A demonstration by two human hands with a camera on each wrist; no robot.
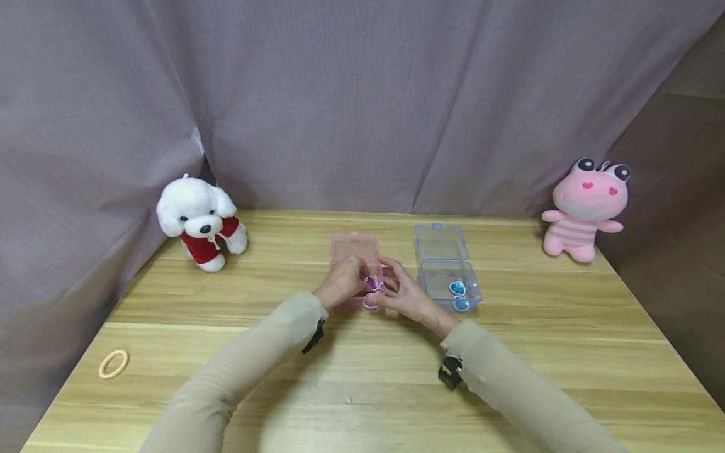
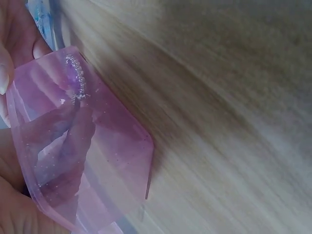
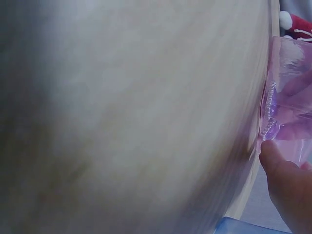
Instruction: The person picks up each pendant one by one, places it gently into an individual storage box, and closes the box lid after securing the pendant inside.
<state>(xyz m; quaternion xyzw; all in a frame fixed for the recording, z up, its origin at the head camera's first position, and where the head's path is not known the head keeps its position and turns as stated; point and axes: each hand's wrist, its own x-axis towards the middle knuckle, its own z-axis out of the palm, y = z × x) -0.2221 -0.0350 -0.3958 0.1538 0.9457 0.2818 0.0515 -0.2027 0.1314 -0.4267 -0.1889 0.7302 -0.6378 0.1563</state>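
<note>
A pink see-through box (image 1: 340, 245) stands on the table with its lid raised. Inside lie two purple heart-shaped gems with beaded rims: a back one (image 1: 371, 284) and a front one (image 1: 370, 302). My left hand (image 1: 343, 281) reaches into the box, its fingers pinching at the back gem; through the pink wall in the left wrist view, fingertips meet a beaded rim (image 2: 78, 78). From the right side my right hand (image 1: 412, 297) grips the box, its thumb (image 3: 275, 163) on the near corner in the right wrist view. Its other fingers are partly hidden.
Right of the pink box, an open clear bluish box (image 1: 442, 270) holds two blue heart gems (image 1: 457, 288). A white plush dog (image 1: 195, 204) sits back left, a pink plush frog (image 1: 589, 201) back right. A wooden ring (image 1: 103, 371) lies front left. A curtain hangs behind.
</note>
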